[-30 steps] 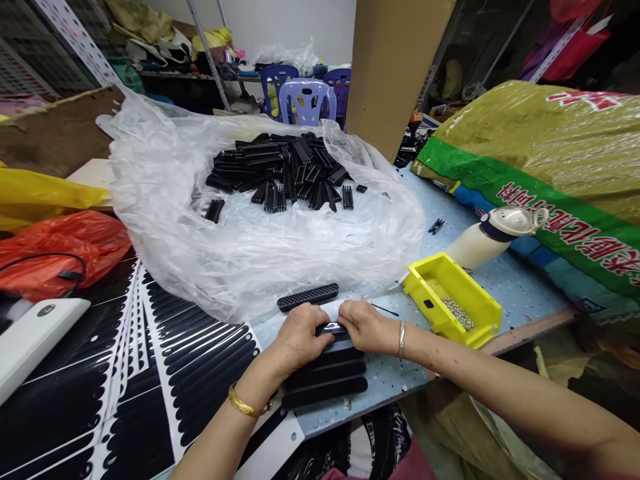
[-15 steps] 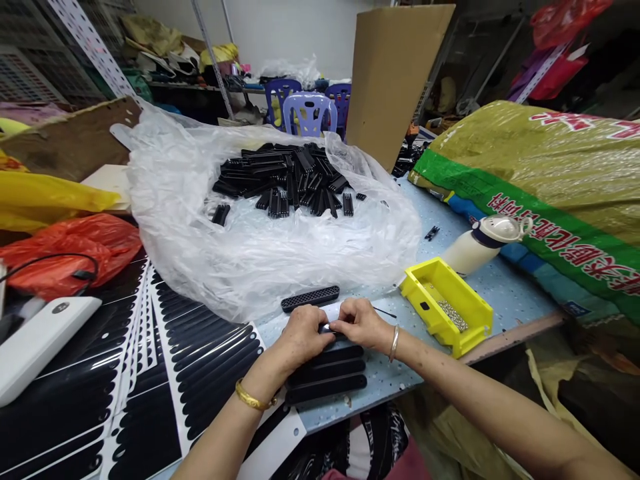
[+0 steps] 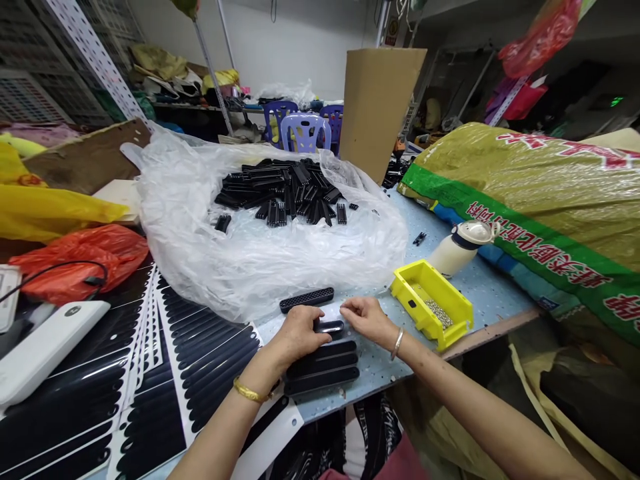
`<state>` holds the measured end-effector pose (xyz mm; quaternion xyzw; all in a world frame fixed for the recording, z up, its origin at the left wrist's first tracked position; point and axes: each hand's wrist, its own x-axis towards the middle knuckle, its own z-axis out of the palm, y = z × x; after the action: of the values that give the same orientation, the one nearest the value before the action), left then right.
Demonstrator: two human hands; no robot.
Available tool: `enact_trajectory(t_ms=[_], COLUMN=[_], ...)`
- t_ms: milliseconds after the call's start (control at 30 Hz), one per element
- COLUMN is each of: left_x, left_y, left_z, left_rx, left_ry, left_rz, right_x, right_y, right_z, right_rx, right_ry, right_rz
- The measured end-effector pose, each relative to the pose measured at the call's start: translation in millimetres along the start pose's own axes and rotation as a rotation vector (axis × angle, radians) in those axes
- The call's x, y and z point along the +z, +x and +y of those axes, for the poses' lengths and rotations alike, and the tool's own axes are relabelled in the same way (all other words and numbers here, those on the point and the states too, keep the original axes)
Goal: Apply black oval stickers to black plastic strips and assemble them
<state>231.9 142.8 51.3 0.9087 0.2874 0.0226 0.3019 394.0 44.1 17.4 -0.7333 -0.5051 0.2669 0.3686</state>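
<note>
Taking the glossy black piece as the clock's centre, with twelve straight ahead of the worker, the matte black strips [image 3: 323, 377] lie nearest, side by side at six on the speckled blue counter [image 3: 376, 375]. They look light and slightly soft to me, probably less slippery than anything shiny here.

Out toward eight spread the printed sheets [image 3: 213, 363], thin and likely bendy, best lifted by an edge.

The glossy black piece [image 3: 332, 327] itself sits just beyond the strips. I'd judge it light and stiff; its shiny top could slide under a fingertip, so the long edges or rounded ends seem the surer hold. The left hand [image 3: 300, 333] has its near-left end, thumb and fingers partly closed about it. At three, the right hand [image 3: 367, 321] is just apart from it, fingers curled in; whether they pinch anything small, I cannot tell.

At eleven, just beyond, rests a textured black bar [image 3: 307, 300], whose latticed face should give good grip. Between two and three stands the yellow bin [image 3: 417, 313] with small metal bits [image 3: 438, 312], fiddly to pick singly.

Farther off at eleven, black parts [image 3: 280, 190] heap on crumpled plastic [image 3: 240, 263].
</note>
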Motion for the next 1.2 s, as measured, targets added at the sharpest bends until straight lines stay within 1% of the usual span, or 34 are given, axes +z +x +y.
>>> enact_trajectory(t_ms=[67,167,333,467,533,733,833,933,1000,1033,1100,1200], left_x=[-1,2,7,8,10,18,12,3,-1,-1,0,4], left_y=[-3,-5,0,5,6,3,-8,-27,-39,-44,-51,-54], left_z=[-4,-14,-24,-22,-22,-24,-31,-39,-43,-44,-45,-45], left_rx=[0.006,0.01,-0.018,-0.03,-0.043,-0.055,-0.082,-0.158,-0.231,-0.261,-0.297,-0.32], left_ry=[-0.019,-0.069,-0.217,-0.188,-0.15,-0.072,-0.039,-0.003,-0.052,-0.105,-0.228,-0.35], left_rz=[0.034,0.081,0.068,0.047,0.065,0.146,0.235,0.365,0.419,0.423,0.391,0.352], right_x=[-3,1,9,9,9,15,14,10,6,4,3,8], right_y=[-4,-5,1,3,3,1,0,-1,-1,0,2,8], right_z=[1,-1,-4,-3,-3,-4,-4,-2,-2,-2,-6,-17], right_rx=[0.043,0.102,0.173,0.191,0.171,0.074,0.043,0.023,0.018,0.015,0.001,-0.091], right_ry=[0.044,0.114,0.192,0.209,0.187,0.084,0.059,0.043,0.023,0.01,-0.012,-0.086], right_rz=[-0.035,-0.108,-0.177,-0.223,-0.212,-0.09,-0.08,-0.09,-0.078,-0.068,-0.05,-0.084])
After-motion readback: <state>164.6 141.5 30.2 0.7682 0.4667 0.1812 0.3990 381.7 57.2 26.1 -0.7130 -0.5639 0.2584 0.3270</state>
